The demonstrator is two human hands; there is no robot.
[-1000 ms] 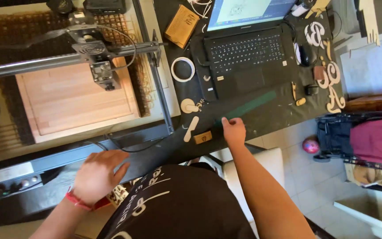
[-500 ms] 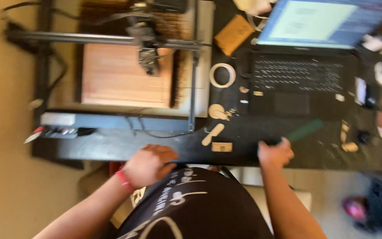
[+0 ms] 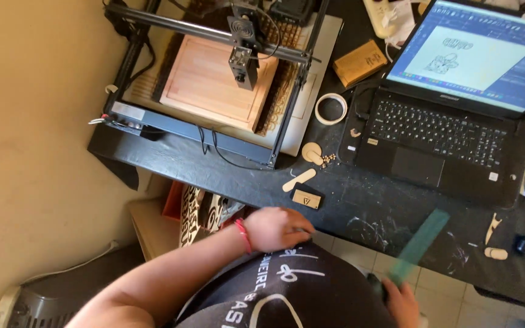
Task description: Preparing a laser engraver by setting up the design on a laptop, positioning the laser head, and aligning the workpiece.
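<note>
A long, flat green ruler (image 3: 422,244) of translucent plastic is held at its lower end in the right hand (image 3: 401,300), whose fingers are closed around it. The strip is tilted, its upper end lying over the near edge of the black bench (image 3: 372,212), just below the laptop (image 3: 451,115); motion blur softens its outline. The left hand (image 3: 274,228), marked by a red wristband (image 3: 242,235), is seen just below the near edge of the bench with its fingers curled together; whether anything is gripped in it cannot be told. Just beyond it on the bench a small wooden tag (image 3: 307,198) and a wooden stick (image 3: 299,180) are found. Toward the far left corner a laser engraver (image 3: 241,51) is set over a wooden board (image 3: 211,82). A tape roll (image 3: 331,108) is placed between the engraver and the laptop.
</note>
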